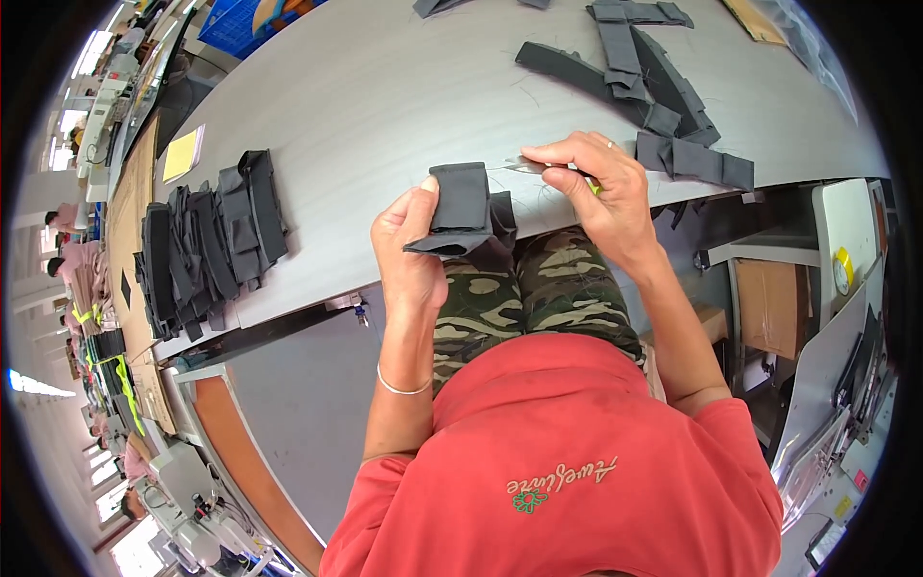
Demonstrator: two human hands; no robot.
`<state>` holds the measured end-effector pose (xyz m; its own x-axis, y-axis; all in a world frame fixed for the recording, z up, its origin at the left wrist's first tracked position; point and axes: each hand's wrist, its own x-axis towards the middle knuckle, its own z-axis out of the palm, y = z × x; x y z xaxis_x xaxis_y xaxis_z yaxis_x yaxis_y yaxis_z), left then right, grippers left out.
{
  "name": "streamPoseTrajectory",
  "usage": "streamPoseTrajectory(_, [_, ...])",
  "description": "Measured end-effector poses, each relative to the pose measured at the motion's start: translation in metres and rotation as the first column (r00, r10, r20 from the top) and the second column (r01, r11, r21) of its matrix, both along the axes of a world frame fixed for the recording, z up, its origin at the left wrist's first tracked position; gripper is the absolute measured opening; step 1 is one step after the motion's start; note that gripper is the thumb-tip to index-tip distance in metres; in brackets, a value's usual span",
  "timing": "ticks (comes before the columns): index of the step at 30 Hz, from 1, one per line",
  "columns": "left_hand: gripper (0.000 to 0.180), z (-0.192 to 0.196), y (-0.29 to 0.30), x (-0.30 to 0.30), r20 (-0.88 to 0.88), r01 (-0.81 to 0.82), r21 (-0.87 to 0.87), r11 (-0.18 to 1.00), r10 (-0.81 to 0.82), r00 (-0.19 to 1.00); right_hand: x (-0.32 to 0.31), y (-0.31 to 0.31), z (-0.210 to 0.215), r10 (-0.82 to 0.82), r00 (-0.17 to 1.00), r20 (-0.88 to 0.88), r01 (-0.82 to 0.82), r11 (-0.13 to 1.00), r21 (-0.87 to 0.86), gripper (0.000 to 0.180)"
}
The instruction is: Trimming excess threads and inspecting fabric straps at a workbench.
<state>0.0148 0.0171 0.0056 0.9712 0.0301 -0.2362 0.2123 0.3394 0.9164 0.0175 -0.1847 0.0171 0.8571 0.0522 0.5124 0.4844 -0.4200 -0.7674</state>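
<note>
A dark grey folded fabric piece hangs from my left hand, pinched between thumb and fingers just past the table's near edge. Part of it droops above my lap. Closed round a pair of thread snips is my right hand. The snips' metal tips point left at the fabric, a short gap away from it. A yellow-green bit shows under the right fingers. Loose threads lie on the table near the snips.
A row of stacked grey fabric pieces lies at the left of the pale table. More grey strips lie scattered at the right. A yellow notepad and a blue crate are at the far left. A cardboard box sits below right.
</note>
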Motion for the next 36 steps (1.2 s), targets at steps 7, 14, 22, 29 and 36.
streamPoseTrajectory(7, [0.028, 0.002, -0.002, 0.002, 0.005, -0.009, -0.01, 1.0, 0.009, 1.0, 0.002, 0.007, -0.008, -0.013, 1.0, -0.004, 0.013, 1.0, -0.011, 0.017])
streamPoseTrajectory(14, [0.028, -0.003, 0.003, 0.0, 0.007, -0.011, -0.008, 1.0, 0.011, 1.0, 0.008, 0.015, -0.01, -0.06, 0.974, 0.218, 0.103, 0.976, -0.193, 0.022])
streamPoseTrajectory(22, [0.03, 0.011, -0.006, -0.004, 0.007, -0.119, 0.015, 0.993, 0.119, 0.993, 0.004, 0.018, -0.001, -0.066, 0.969, 0.238, 0.129, 0.956, -0.263, 0.021])
streamPoseTrajectory(29, [0.03, 0.017, -0.007, -0.008, 0.034, -0.144, 0.016, 0.989, 0.144, 0.989, 0.0, 0.022, 0.004, -0.05, 0.965, 0.258, 0.123, 0.952, -0.279, 0.027])
streamPoseTrajectory(36, [0.009, 0.029, -0.003, -0.021, 0.057, -0.004, 0.03, 1.0, 0.002, 0.998, -0.008, 0.023, 0.006, -0.064, 0.983, -0.175, 0.109, 0.958, 0.264, 0.014])
